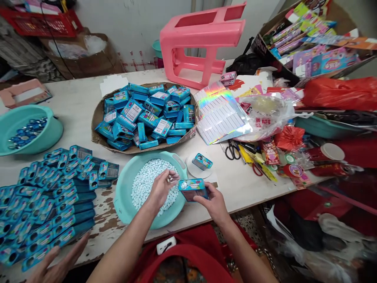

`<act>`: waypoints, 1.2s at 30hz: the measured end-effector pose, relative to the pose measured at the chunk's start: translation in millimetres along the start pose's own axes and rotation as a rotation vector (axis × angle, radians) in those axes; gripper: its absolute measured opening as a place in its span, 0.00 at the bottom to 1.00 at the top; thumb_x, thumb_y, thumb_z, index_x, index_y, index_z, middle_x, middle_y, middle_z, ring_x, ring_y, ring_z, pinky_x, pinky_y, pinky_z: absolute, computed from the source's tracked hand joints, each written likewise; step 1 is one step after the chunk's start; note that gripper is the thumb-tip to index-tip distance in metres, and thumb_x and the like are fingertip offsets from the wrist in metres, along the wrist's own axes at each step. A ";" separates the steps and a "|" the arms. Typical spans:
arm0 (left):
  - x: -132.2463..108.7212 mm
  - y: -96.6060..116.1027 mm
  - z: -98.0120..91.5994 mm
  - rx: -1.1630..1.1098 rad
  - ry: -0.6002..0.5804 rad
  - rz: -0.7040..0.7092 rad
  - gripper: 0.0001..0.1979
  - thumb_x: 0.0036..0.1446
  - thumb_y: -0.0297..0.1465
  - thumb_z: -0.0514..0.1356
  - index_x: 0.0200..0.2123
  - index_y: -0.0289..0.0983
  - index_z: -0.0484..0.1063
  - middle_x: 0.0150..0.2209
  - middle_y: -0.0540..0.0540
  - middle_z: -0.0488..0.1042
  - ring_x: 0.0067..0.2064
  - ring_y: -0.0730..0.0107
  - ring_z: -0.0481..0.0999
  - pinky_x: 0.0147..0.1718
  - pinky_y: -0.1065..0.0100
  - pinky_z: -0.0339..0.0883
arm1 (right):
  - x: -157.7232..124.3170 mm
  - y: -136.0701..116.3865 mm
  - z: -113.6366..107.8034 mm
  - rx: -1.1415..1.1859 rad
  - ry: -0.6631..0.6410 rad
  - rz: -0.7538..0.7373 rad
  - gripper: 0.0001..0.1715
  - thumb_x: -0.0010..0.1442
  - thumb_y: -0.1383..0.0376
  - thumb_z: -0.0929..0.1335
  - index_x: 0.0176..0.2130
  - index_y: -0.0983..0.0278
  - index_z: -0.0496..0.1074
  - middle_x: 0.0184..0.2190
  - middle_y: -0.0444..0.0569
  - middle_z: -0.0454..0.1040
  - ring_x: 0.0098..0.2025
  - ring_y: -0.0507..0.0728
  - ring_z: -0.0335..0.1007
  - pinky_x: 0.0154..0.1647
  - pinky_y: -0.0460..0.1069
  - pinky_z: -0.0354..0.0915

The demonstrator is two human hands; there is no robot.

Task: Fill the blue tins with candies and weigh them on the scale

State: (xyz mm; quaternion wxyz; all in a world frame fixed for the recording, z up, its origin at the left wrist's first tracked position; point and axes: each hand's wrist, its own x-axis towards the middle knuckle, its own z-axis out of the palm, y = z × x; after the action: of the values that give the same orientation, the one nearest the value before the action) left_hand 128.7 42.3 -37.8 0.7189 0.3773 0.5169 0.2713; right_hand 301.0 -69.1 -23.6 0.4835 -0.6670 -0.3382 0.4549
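My left hand (pixel 161 188) is over a turquoise basin (pixel 120 196), its fingers curled around a few small pale candies. Pale blue candies (pixel 144 184) lie heaped in that basin. At the basin's right rim my right hand (pixel 213 202) grips a small blue box (pixel 193 190), tilted so its top faces me. Pale candies show at the round opening on the box's left end, close to my left fingertips. Another blue box (pixel 202 161) rests on a round white lid (pixel 193 169) just behind.
A cardboard tray (pixel 97 133) piled with blue boxes stands behind the basin. Rows of boxes (pixel 50 200) with round openings fill the left, beside another person's hand (pixel 63 261). A basin (pixel 55 131) holds shiny blue pieces. Scissors (pixel 232 150) and a pink stool (pixel 203 39) lie farther back.
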 end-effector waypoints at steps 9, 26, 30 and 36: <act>-36.2 55.8 -22.1 0.682 -0.197 0.481 0.22 0.52 0.34 0.59 0.52 0.44 0.65 0.52 0.45 0.68 0.53 0.61 0.67 0.51 0.64 0.61 | 36.3 -16.6 44.8 -0.015 -0.158 -0.215 0.24 0.47 0.58 0.74 0.44 0.61 0.71 0.40 0.47 0.75 0.44 0.60 0.70 0.47 0.54 0.66; -59.5 1.6 -211.4 1.308 0.914 -0.323 0.30 0.52 0.44 0.53 0.55 0.34 0.57 0.51 0.31 0.67 0.42 0.41 0.73 0.33 0.50 0.67 | 311.4 -85.5 58.4 -1.275 -0.290 -0.294 0.42 0.42 0.46 0.73 0.53 0.60 0.69 0.49 0.58 0.72 0.49 0.71 0.65 0.47 0.61 0.61; -34.8 -49.0 -238.4 1.061 1.033 -0.268 0.28 0.49 0.44 0.56 0.50 0.36 0.59 0.48 0.35 0.67 0.44 0.39 0.71 0.34 0.45 0.66 | 310.4 -83.1 66.3 -1.295 -0.257 -0.259 0.38 0.43 0.45 0.72 0.50 0.60 0.71 0.51 0.57 0.69 0.53 0.72 0.61 0.46 0.60 0.60; -44.3 -52.0 -224.0 1.145 1.182 -0.010 0.33 0.51 0.46 0.56 0.56 0.35 0.57 0.55 0.26 0.61 0.54 0.26 0.60 0.40 0.31 0.59 | 288.8 -91.1 54.0 -0.961 0.009 -0.472 0.29 0.56 0.47 0.65 0.48 0.64 0.68 0.47 0.55 0.70 0.48 0.64 0.64 0.48 0.58 0.61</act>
State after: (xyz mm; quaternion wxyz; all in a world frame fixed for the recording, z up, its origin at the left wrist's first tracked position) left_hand -97.7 36.9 -97.2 0.0255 0.4783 0.8701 0.1164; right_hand 352.7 234.1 -24.0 0.2141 -0.7210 -0.6471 0.1246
